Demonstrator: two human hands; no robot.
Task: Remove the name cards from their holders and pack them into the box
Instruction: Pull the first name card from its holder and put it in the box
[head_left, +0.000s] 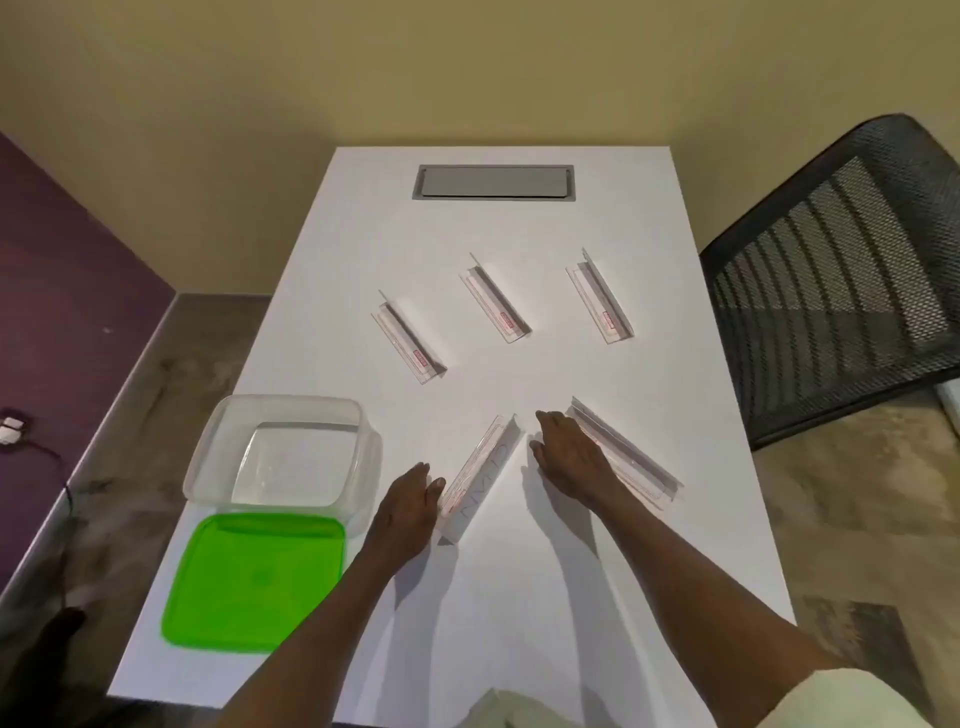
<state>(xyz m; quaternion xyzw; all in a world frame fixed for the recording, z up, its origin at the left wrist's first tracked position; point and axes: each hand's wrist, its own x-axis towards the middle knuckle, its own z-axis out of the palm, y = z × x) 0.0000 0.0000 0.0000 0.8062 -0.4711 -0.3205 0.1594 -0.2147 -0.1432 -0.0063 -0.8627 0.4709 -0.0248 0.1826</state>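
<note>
Several clear acrylic holders with white name cards stand on the white table (519, 597). Three sit in a far row: the left holder (409, 338), the middle holder (496, 300) and the right holder (600, 297). A nearer holder (480, 475) stands between my hands. My left hand (410, 512) has straight fingers touching that holder's near left end. My right hand (571, 457) hovers flat between it and a fifth holder (631, 462), partly covering the fifth one. The clear plastic box (283, 454) stands open at the left.
The box's green lid (254, 579) lies flat in front of it near the table's left edge. A grey cable hatch (493, 182) is set in the far end. A black mesh chair (841, 280) stands at the right.
</note>
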